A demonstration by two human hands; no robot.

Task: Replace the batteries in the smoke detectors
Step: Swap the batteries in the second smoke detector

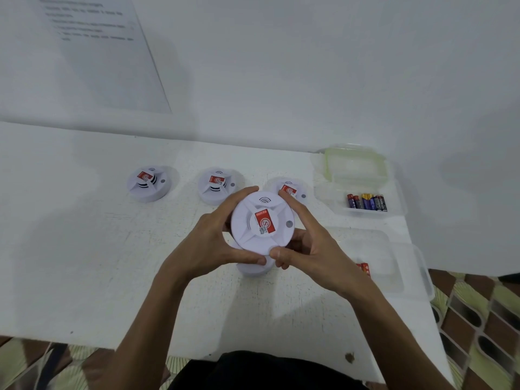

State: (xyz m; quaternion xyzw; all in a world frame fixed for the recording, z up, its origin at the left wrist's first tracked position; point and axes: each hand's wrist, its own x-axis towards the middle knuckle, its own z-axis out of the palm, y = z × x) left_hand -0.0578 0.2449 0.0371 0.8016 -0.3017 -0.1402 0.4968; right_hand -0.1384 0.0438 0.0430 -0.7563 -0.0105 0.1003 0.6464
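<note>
White table (84, 249) under me: my left hand (213, 243) and right hand (306, 249) both grip one smoke detector (263, 222), fingers curled round its rim. Beyond my right hand, an open container (394, 204) holds batteries (367, 202).

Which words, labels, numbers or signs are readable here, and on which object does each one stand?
"S" in a white ring: red label on the lifted round white smoke detector; its smaller print is blurred.
Curved wave sign: moulded on the same detector.
White printed sheet on the wall: blurred, unreadable.
Blue and black batteries in the clear plastic box: print too small.
</note>
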